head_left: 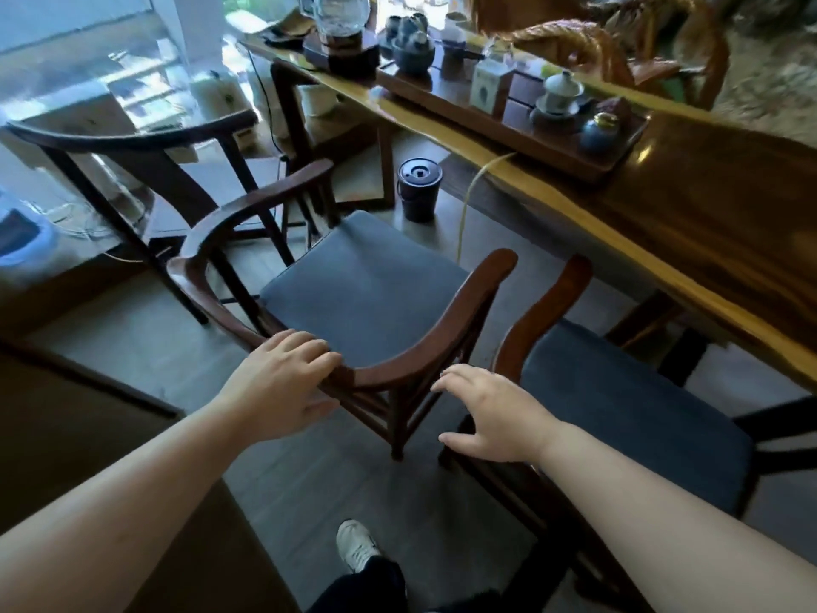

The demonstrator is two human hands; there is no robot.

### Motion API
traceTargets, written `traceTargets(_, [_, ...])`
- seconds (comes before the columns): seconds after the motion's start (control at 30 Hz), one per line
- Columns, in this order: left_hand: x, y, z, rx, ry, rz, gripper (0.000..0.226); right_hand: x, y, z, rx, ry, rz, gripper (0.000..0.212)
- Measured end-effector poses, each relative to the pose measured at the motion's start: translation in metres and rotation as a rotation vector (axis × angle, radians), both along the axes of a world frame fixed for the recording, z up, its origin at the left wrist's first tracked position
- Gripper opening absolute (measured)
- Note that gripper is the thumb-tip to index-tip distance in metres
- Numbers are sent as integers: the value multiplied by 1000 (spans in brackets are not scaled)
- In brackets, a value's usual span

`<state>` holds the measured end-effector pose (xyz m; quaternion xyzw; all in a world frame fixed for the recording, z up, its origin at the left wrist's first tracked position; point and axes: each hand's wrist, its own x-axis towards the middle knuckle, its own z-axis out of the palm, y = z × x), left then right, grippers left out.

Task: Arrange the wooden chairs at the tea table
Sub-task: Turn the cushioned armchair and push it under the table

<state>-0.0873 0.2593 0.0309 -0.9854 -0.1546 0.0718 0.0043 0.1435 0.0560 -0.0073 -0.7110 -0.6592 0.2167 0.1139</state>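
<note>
A wooden armchair (464, 303) with a curved back rail and a blue-grey cushion stands in the middle, facing the long tea table (707, 241) at the right. My left hand (283, 382) rests on the chair's back rail, fingers curled over the wood. My right hand (490, 413) hovers just right of the rail with fingers spread, holding nothing. A second cushioned armchair (628, 404) stands close to its right, partly under the table edge. A third, darker chair (146, 165) stands at the left, farther back.
A dark tea tray (552, 143) with teapots, cups and a glass kettle sits on the table. A black lidded bin (419, 190) stands on the floor by the table, with a yellowish hose beside it. A dark cabinet fills the lower left. My shoe (356, 544) shows below.
</note>
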Motion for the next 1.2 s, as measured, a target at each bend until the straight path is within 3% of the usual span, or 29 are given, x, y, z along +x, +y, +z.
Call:
traceTargets(0.2, [-14, 51, -18, 29, 116, -1, 80, 6, 76, -16, -113, -103, 118, 68])
traceTargets(0.37, [-1, 74, -34, 53, 185, -3, 84, 31, 133, -40, -221, -232, 239, 78])
traceTargets(0.57, [17, 92, -57, 17, 347, -3, 66, 67, 181, -86, -454, -315, 395, 93])
traceTargets(0.77, [19, 100, -72, -40, 437, -6, 20, 79, 203, -103, -522, -296, 553, 71])
traceTargets(1.2, [11, 105, -83, -80, 409, -62, 16, 79, 209, -117, -525, -304, 539, 102])
